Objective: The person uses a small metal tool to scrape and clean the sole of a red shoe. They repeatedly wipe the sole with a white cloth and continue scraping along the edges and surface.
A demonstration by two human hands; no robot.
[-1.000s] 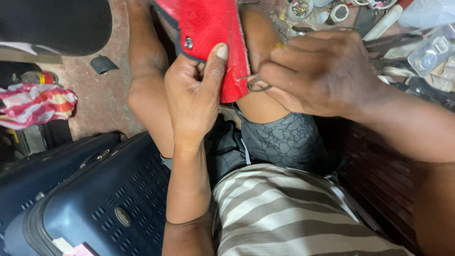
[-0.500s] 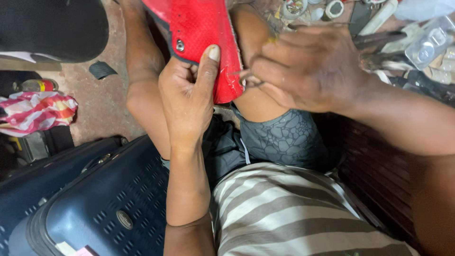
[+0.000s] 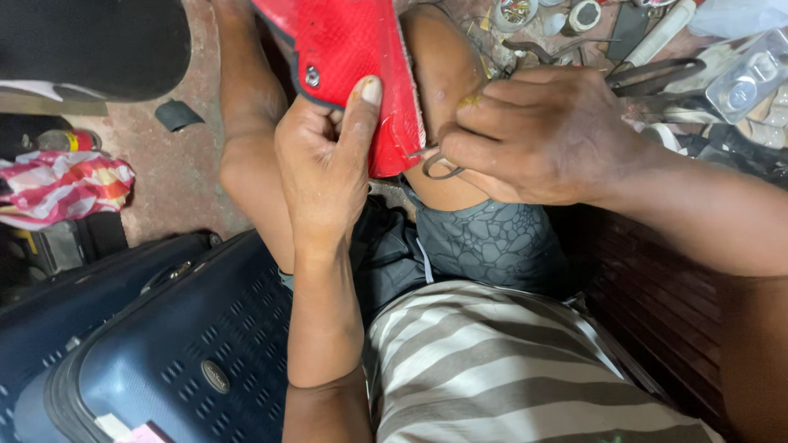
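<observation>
Two hands work one piece. Your left hand [image 3: 324, 156] clamps the red textured flat panel [image 3: 353, 66], propped over your knees; judge it light, semi-stiff, grippy. Hold its lower edge. Your right hand [image 3: 546, 135] pinches a thin metal hooked tool [image 3: 439, 168] at its edge.

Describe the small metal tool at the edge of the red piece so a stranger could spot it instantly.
Find the red textured sheet at top centre, gripped by the left hand. At its lower right edge, the right hand pinches a thin dark metal tool. Its curved wire loop sets it apart from the straight tools lying beyond.
</observation>
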